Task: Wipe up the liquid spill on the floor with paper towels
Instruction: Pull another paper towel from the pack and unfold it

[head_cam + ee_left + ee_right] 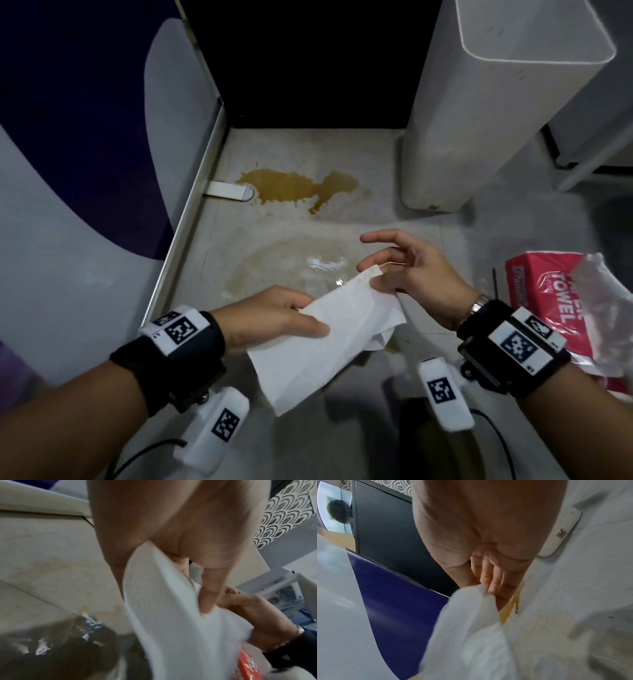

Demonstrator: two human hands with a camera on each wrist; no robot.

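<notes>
A white paper towel hangs between both hands above the grey floor. My left hand grips its left edge, thumb on top and fingers beneath. My right hand pinches the towel's upper right corner, its other fingers spread. An orange-brown puddle lies on the floor beyond the hands, and a pale wet smear sits just under them. The left wrist view has the paper towel draped over my fingers. In the right wrist view the paper towel fills the lower middle, with the puddle beside it.
A red paper towel pack in clear wrap lies on the floor at the right. A tall white bin stands at the back right. A white and purple panel walls the left side, with a white bracket at its foot.
</notes>
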